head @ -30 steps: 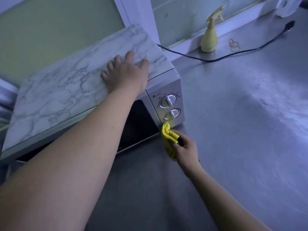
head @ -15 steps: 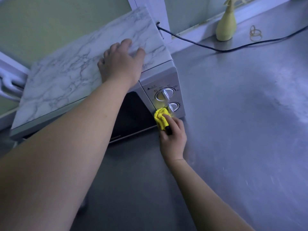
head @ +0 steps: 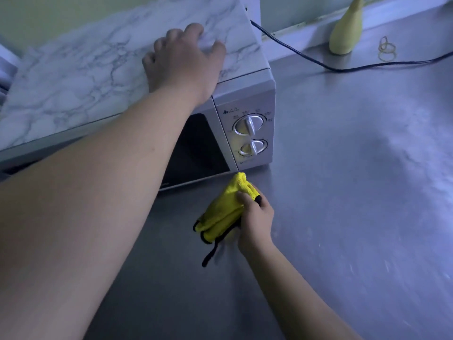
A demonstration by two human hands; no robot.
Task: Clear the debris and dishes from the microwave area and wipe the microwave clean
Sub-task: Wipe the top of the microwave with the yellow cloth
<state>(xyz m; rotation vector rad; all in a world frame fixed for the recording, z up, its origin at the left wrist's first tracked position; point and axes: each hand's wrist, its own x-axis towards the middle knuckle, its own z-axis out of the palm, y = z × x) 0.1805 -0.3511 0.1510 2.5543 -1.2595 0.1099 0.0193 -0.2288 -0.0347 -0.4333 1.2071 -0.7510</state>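
A silver microwave (head: 245,99) with a marble-patterned top stands on the grey counter, its dark door shut and two round knobs (head: 248,125) on its right panel. My left hand (head: 182,62) rests flat on the top near the front right corner, fingers spread. My right hand (head: 256,217) grips a folded yellow cloth (head: 225,209) with a black edge, just in front of and below the microwave's lower right corner. The cloth's tip is close to that corner, apart from the knobs.
A yellow spray bottle (head: 346,30) stands at the back by the window ledge, with rubber bands (head: 386,49) beside it. A black power cord (head: 343,67) runs across the grey counter (head: 355,192) behind the microwave.
My right hand has drawn the cloth down and away from the lower knob to the counter in front of the microwave. My left hand stays on the top.
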